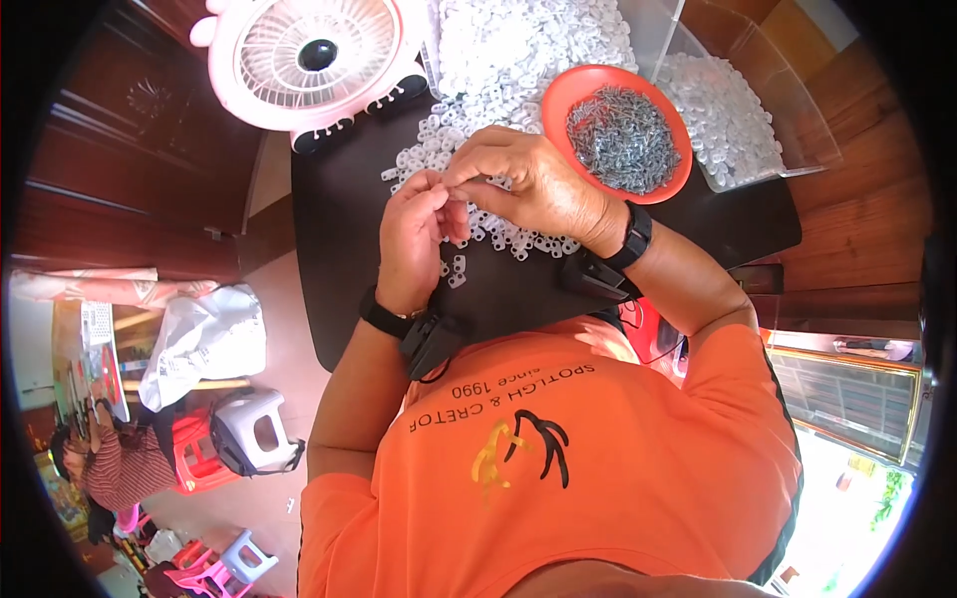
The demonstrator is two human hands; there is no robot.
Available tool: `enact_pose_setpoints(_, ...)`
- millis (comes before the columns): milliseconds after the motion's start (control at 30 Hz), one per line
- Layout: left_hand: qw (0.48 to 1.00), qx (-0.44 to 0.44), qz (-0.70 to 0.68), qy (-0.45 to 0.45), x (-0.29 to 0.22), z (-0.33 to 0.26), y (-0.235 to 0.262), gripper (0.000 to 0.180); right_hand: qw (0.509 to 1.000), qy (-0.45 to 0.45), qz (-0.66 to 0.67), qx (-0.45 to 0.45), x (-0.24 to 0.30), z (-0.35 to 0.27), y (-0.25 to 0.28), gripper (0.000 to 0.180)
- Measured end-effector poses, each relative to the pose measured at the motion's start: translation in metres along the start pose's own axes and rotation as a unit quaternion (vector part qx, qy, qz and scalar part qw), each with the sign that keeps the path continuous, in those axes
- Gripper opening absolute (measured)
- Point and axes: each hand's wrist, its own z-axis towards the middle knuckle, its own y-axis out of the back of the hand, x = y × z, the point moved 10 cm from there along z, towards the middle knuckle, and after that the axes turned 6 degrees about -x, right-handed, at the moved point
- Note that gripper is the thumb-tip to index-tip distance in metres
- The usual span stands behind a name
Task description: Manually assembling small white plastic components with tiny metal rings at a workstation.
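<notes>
White plastic pieces, small and ring-like, lie scattered over the middle of a black table, and both hands meet just above them. The left hand has its fingers curled together, thumb and forefinger pressed tip to tip on something too small to make out. The right hand arches over from the right, its fingertips closed in a pinch that touches the left hand's fingertips; what sits between them cannot be told. Each wrist wears a black band with a dark device strapped beside it. Just right of the hands stands a red bowl heaped with small grey metal parts. Farther off, a large heap of the white pieces fills the far edge of the table, and a clear plastic bin at the far right holds more. A pink fan stands at the far left.
</notes>
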Motion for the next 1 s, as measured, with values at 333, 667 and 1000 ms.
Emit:
enact_pose_setpoints(333,0.996,0.013,0.086,-0.019,-0.005,0.000,-0.003,0.017,0.995,0.041,-0.083,0.035,0.004,0.003,0.004,0.015)
enact_pose_setpoints(667,0.995,-0.027,0.088,-0.034,-0.006,0.002,0.006,0.014,0.817,-0.153,-0.545,0.109,-0.103,-0.016,0.096,0.016)
enact_pose_setpoints(1000,0.995,-0.044,0.083,-0.030,-0.009,-0.002,0.008,0.013,0.836,-0.182,-0.496,0.147,-0.102,-0.019,0.087,0.017)
